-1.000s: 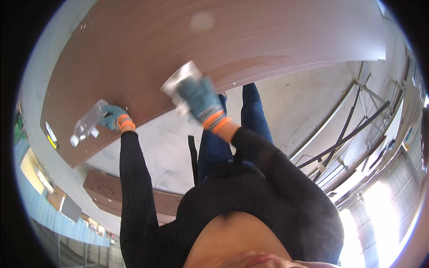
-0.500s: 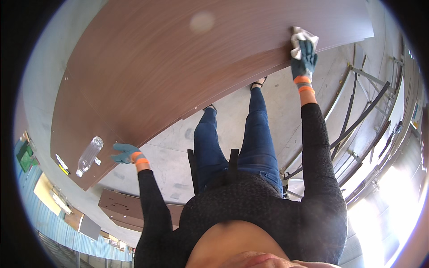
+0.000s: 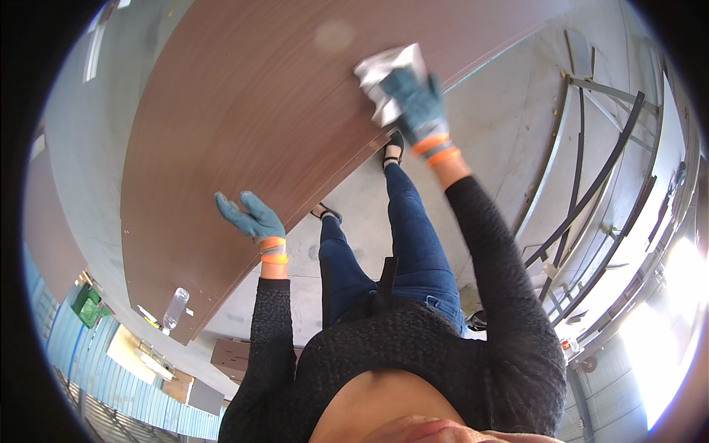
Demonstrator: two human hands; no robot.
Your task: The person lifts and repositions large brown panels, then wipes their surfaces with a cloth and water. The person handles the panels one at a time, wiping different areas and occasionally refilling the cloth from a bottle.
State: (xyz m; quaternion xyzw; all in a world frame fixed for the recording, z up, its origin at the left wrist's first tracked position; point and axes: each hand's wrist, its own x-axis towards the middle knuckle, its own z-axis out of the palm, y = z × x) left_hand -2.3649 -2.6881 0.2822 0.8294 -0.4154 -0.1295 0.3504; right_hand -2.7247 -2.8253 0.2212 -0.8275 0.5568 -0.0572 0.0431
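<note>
A large brown wood-grain panel (image 3: 244, 125) lies flat in front of me. My right hand (image 3: 415, 103), in a blue-green glove with an orange cuff, presses a white cloth (image 3: 384, 70) onto the panel near its right edge. My left hand (image 3: 249, 215), gloved the same way, rests flat on the panel's near edge with its fingers spread and holds nothing. A clear plastic spray bottle (image 3: 174, 308) lies on the panel's left corner, apart from my left hand.
Grey concrete floor (image 3: 502, 125) surrounds the panel. Dark metal rails and frames (image 3: 591, 184) run along the right. A smaller brown board (image 3: 233, 354) lies on the floor at lower left. A green object (image 3: 87, 304) sits at the far left.
My right hand has swept the cloth from the far right back toward the middle of the panel's edge. My left hand has let go of the bottle and moved right along the edge.
</note>
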